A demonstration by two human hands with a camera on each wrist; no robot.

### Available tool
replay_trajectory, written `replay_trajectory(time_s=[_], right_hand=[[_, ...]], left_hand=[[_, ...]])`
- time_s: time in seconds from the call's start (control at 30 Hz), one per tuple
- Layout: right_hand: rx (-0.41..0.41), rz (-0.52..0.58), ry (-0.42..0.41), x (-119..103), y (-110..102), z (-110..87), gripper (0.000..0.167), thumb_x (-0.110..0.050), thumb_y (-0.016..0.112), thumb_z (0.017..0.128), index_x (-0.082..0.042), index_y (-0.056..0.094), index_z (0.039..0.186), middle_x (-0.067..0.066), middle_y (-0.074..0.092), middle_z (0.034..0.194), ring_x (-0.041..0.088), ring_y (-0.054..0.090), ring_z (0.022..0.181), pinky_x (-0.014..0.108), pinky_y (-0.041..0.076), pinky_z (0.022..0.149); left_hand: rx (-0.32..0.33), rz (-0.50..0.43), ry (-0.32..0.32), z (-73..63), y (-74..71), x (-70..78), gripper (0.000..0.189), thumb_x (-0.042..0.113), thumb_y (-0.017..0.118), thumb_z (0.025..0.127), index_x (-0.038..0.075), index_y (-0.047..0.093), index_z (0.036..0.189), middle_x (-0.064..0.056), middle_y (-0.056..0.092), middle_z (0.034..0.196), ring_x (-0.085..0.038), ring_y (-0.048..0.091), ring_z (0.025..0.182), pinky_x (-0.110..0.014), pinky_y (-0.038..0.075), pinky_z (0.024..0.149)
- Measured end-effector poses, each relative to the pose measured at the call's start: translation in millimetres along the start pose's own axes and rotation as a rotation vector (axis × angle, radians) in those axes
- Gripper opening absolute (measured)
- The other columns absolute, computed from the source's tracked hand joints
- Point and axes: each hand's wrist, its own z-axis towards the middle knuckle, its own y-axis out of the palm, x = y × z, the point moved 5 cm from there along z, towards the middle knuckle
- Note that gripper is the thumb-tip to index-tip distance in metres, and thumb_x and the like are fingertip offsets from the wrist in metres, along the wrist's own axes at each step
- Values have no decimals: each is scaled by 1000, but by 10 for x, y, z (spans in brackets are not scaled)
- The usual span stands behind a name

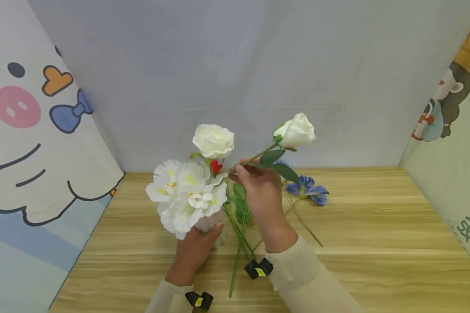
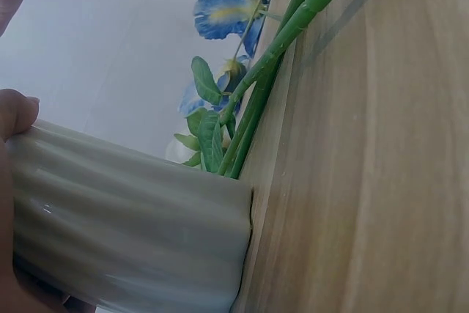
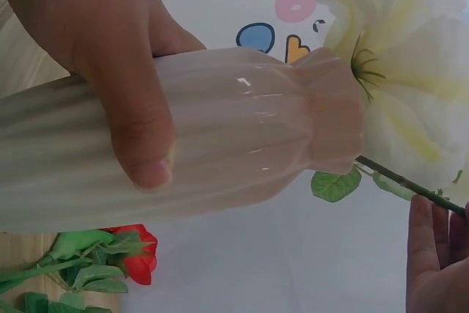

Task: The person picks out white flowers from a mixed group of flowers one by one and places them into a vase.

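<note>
My left hand (image 1: 196, 250) grips the ribbed white vase (image 3: 234, 130) around its body, thumb across the front. The vase's base meets the wooden table in the left wrist view. Large white flowers (image 1: 188, 193) with yellow-tinged petals spread over the vase's mouth, hiding it from the head camera. Behind them rises an open white rose (image 1: 214, 141). To the right of the vase, my right hand (image 1: 264, 195) pinches the stem of another white rose (image 1: 297, 130), whose bloom leans up and right. In the right wrist view, this dark stem (image 3: 403, 179) runs to the vase's fluted rim.
Several green stems (image 1: 236, 243) lie on the table (image 1: 376, 243) right of the vase. A blue flower (image 1: 307, 189) lies farther right. A red rose (image 3: 139, 258) shows beyond the vase. A grey-white backdrop (image 1: 235, 65) closes the back; printed sheets flank the sides.
</note>
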Motion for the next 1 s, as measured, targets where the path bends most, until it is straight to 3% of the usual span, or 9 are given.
replay_trajectory(time_s=[0.27, 0.5, 0.63, 0.77, 0.8, 0.9, 1.0], right_hand=[[-39, -2, -10, 68, 61, -30, 8, 6, 63, 99, 8, 62, 107, 16, 63, 105, 27, 68, 103, 43, 57, 91], [-50, -40, -70, 37, 74, -17, 13, 7, 63, 99, 10, 60, 111, 19, 61, 108, 34, 67, 106, 44, 57, 89], [-86, -70, -46, 73, 130, -23, 16, 3, 64, 100, 7, 61, 115, 24, 62, 114, 39, 65, 108, 44, 57, 91], [-96, -166, 16, 162, 178, -25, 14, -4, 67, 100, 0, 67, 114, 16, 68, 113, 29, 68, 107, 36, 56, 89], [-91, -191, 33, 187, 186, -27, 13, -5, 68, 100, -3, 68, 113, 11, 69, 112, 25, 68, 105, 34, 57, 82], [-85, -268, 35, 237, 208, -26, 10, -7, 70, 99, -6, 70, 109, 4, 71, 110, 20, 69, 105, 31, 55, 81], [-118, -280, 18, 262, 237, -30, 12, -10, 70, 99, -2, 69, 109, 8, 70, 113, 24, 68, 109, 36, 55, 87]], left_hand=[[11, 4, 51, 23, -5, -5, 78, 30, 82, 89, 15, 38, 151, -5, 49, 140, -23, 50, 125, -52, 40, 104], [-3, 14, -10, 0, 1, -7, 77, 32, 80, 90, 13, 38, 151, -7, 49, 140, -25, 49, 126, -53, 39, 105], [-9, 10, -35, -12, -5, 5, 76, 32, 80, 90, 12, 38, 151, -8, 50, 139, -26, 50, 126, -52, 39, 105], [-8, -12, -37, -5, -15, 10, 76, 31, 81, 90, 16, 38, 151, -4, 50, 140, -23, 49, 127, -49, 39, 106], [-9, -16, -36, -4, -16, 9, 76, 31, 81, 90, 18, 37, 152, -2, 49, 142, -22, 49, 128, -49, 38, 107], [-12, -27, -31, 0, -14, -1, 75, 29, 80, 91, 21, 38, 152, 1, 48, 144, -20, 48, 129, -49, 38, 107], [-5, -28, -15, 5, -13, -16, 74, 27, 81, 91, 22, 39, 151, 2, 48, 143, -19, 48, 128, -49, 40, 106]])
